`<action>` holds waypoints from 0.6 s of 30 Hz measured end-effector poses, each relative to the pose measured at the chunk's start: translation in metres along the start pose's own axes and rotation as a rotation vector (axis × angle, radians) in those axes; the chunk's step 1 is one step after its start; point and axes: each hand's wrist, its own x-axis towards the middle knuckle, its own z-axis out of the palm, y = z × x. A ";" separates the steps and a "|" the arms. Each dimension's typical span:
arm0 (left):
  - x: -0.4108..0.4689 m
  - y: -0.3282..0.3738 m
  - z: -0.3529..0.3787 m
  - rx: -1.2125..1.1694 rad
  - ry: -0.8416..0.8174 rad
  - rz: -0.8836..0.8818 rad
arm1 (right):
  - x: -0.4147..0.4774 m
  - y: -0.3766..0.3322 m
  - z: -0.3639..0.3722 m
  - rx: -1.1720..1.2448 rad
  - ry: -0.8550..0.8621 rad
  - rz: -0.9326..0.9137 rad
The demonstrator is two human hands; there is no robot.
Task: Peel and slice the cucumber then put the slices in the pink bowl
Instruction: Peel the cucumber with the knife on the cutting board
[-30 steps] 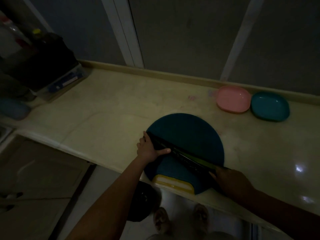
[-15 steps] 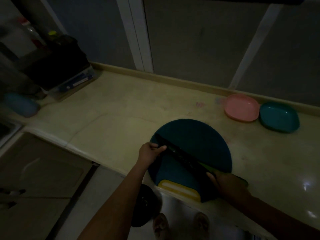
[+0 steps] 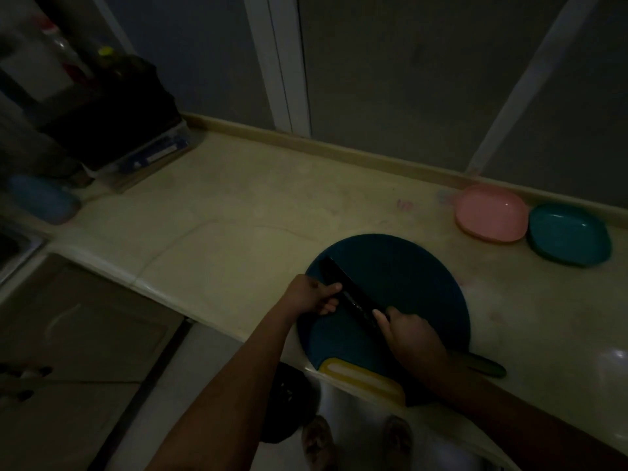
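Cucumber (image 3: 351, 295) sits gripped near one end by the left hand (image 3: 309, 295), and the right hand (image 3: 407, 334), curled close beside it, its hold too dark to tell, may slip into those fingers.

Bare counter (image 3: 238, 212) is stretching wide between the dark box (image 3: 112, 107) at the back left and the round cutting board (image 3: 407, 266) at the front edge. The cucumber (image 3: 355, 299) is lying slantwise across the board, with the left hand (image 3: 307, 295) gripping it and the right hand (image 3: 411, 334) covering it, blocking the near half. A bare strip is running from the board's far rim to the pink bowl (image 3: 489, 212), which is touching the teal bowl (image 3: 569, 234).
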 end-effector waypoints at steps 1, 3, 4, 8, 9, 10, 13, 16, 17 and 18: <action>0.000 0.002 0.002 -0.009 -0.016 -0.009 | -0.001 -0.003 -0.001 0.021 0.009 0.010; 0.001 0.004 0.007 -0.016 -0.044 -0.028 | -0.002 -0.007 0.000 0.033 0.053 0.035; 0.001 0.005 0.008 -0.016 -0.053 -0.036 | -0.003 -0.009 0.000 0.034 0.070 0.038; 0.005 0.007 0.008 -0.004 -0.071 -0.059 | 0.000 -0.019 0.002 0.049 0.054 0.063; 0.007 0.008 0.007 0.007 -0.077 -0.059 | 0.001 -0.020 0.003 0.037 0.046 0.061; 0.007 0.009 0.007 0.023 -0.086 -0.056 | 0.001 -0.020 0.003 0.021 0.045 0.063; 0.009 0.011 0.005 0.069 -0.117 -0.053 | 0.001 -0.021 0.005 0.004 0.054 0.071; 0.012 0.014 0.002 0.111 -0.147 -0.061 | 0.003 -0.024 0.005 0.059 0.039 0.084; 0.013 0.015 0.001 0.122 -0.158 -0.063 | 0.004 -0.024 0.004 0.081 0.034 0.084; 0.014 0.015 0.000 0.132 -0.169 -0.065 | 0.006 -0.024 0.004 0.101 0.030 0.085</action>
